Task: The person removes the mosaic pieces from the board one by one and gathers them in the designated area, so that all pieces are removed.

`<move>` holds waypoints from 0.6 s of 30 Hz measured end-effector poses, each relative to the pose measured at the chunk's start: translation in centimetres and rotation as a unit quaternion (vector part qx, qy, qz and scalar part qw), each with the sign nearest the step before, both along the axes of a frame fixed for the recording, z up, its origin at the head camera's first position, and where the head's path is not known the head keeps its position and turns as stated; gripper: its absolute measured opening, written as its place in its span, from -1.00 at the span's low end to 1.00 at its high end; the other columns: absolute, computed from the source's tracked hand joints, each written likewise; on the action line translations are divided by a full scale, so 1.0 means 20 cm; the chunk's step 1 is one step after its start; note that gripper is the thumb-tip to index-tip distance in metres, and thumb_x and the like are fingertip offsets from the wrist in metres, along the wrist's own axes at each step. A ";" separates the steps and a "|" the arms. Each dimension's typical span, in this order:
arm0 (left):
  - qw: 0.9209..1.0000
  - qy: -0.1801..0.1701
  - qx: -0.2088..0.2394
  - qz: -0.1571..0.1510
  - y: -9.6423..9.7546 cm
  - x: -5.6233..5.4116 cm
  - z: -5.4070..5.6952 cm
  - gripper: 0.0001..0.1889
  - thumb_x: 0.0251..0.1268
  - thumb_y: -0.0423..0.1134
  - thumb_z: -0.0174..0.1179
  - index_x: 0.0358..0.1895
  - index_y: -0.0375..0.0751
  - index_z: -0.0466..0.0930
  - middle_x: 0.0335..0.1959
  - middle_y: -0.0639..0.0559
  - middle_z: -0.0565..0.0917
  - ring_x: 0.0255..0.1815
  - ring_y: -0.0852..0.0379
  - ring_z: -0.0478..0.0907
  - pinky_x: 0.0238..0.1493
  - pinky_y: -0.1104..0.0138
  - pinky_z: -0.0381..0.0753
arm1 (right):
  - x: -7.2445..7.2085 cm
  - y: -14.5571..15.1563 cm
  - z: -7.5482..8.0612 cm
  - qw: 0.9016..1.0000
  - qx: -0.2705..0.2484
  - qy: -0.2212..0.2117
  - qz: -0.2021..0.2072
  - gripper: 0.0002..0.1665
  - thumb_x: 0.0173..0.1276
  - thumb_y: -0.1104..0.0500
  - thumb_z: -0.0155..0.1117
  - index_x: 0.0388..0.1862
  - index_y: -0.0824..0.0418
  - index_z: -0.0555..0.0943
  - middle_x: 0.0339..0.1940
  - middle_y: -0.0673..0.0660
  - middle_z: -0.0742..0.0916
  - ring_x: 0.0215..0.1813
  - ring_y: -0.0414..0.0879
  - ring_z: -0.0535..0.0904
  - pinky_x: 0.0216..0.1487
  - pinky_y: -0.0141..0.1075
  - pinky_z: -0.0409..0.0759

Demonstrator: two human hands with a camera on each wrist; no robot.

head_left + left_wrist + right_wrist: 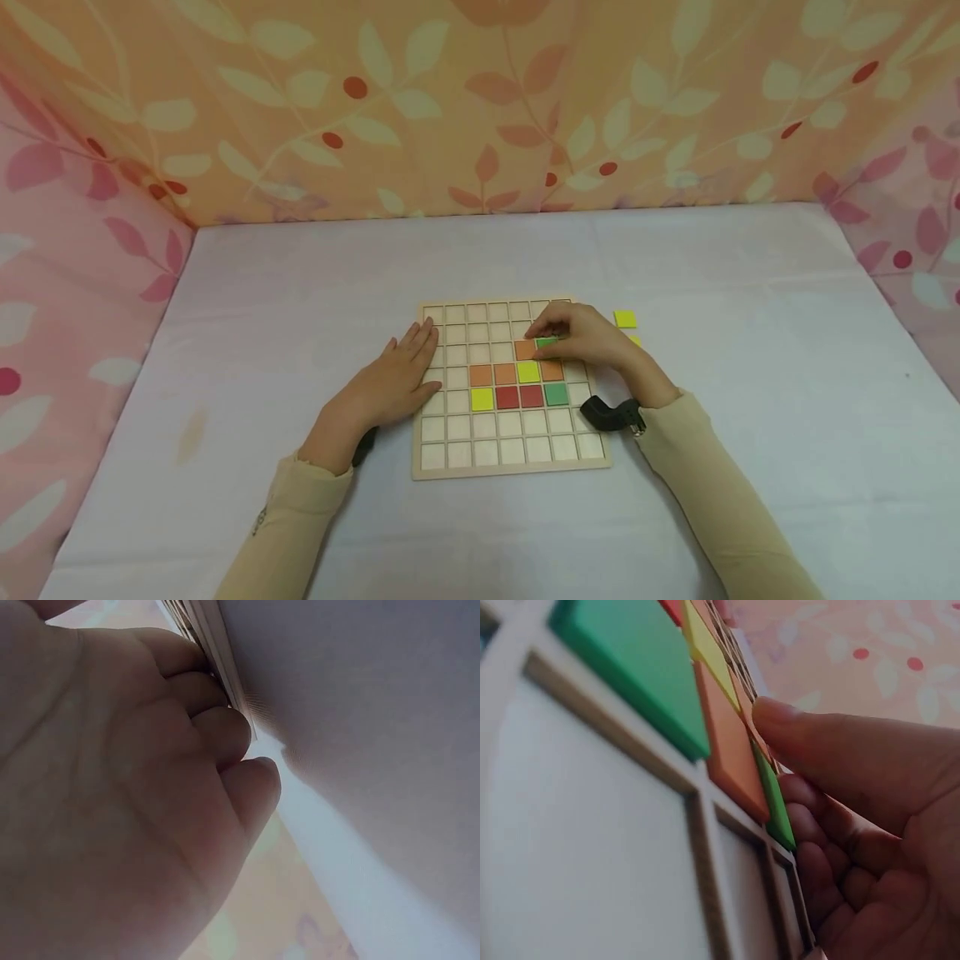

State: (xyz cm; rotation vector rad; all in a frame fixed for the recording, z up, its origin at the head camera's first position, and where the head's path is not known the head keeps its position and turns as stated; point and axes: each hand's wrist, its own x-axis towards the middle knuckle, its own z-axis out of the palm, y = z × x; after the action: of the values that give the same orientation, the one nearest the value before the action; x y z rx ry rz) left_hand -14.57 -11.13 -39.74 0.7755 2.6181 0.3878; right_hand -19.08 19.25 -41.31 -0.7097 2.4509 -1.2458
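A wooden grid board (485, 426) lies on the table with square coloured tiles in several of its cells. My left hand (397, 375) rests at the board's left edge, fingers extended, fingertips over the frame. In the left wrist view its palm shows beside the board's edge. Over the upper right of the grid, my right hand (585, 337) pinches an orange tile (524, 350) with thumb and finger, at a cell left of a green tile (547, 342). Below are an orange tile (551, 371), a yellow tile (528, 372) and red tiles (507, 397). Curled fingers show in the right wrist view.
A loose yellow tile (625, 319) lies right of the board, with another yellow tile (635, 340) partly hidden behind my right hand. A white cloth (300, 275) covers the table. Floral fabric (465, 108) stands around the back and sides.
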 end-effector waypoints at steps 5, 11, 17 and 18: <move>1.000 0.001 -0.002 0.000 -0.01 0.00 -0.01 -0.24 0.44 -0.09 -0.02 0.46 -0.45 -0.18 0.51 -0.24 -0.23 0.50 -0.14 -0.30 0.41 -0.06 -0.14 | 0.00 -0.02 0.00 0.999 0.022 0.025 0.006 -0.79 0.09 0.22 0.48 -0.25 0.14 0.72 -0.24 -0.01 0.62 -0.15 -0.12 0.53 -0.05 -0.22 0.53; 1.000 0.001 0.005 0.000 -0.01 0.00 0.00 -0.25 0.44 -0.09 -0.02 0.46 -0.45 -0.17 0.50 -0.24 -0.22 0.50 -0.15 -0.30 0.41 -0.06 -0.14 | 0.01 -0.03 0.01 0.999 0.025 0.034 0.001 -0.80 0.08 0.24 0.48 -0.27 0.17 0.70 -0.23 0.00 0.62 -0.13 -0.08 0.53 -0.04 -0.20 0.53; 1.000 0.002 0.004 -0.001 -0.01 0.00 0.00 -0.25 0.45 -0.09 -0.03 0.46 -0.44 -0.17 0.50 -0.24 -0.21 0.50 -0.15 -0.30 0.41 -0.06 -0.14 | 0.02 -0.03 0.01 0.999 0.017 0.028 -0.006 -0.80 0.08 0.27 0.47 -0.28 0.17 0.69 -0.23 0.00 0.64 -0.11 -0.09 0.58 -0.01 -0.21 0.55; 1.000 0.001 0.004 -0.001 -0.01 0.00 0.00 -0.25 0.45 -0.08 -0.03 0.46 -0.44 -0.17 0.51 -0.23 -0.22 0.50 -0.14 -0.30 0.41 -0.06 -0.14 | 0.02 -0.03 0.01 1.000 0.016 0.026 -0.009 -0.81 0.08 0.28 0.47 -0.29 0.17 0.69 -0.24 0.00 0.65 -0.11 -0.10 0.59 -0.01 -0.22 0.55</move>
State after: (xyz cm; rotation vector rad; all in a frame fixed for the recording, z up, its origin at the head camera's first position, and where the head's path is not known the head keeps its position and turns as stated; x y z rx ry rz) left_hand -14.62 -11.30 -39.83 0.7824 2.6196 0.3973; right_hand -18.76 18.55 -41.04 -0.7219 2.5175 -1.2068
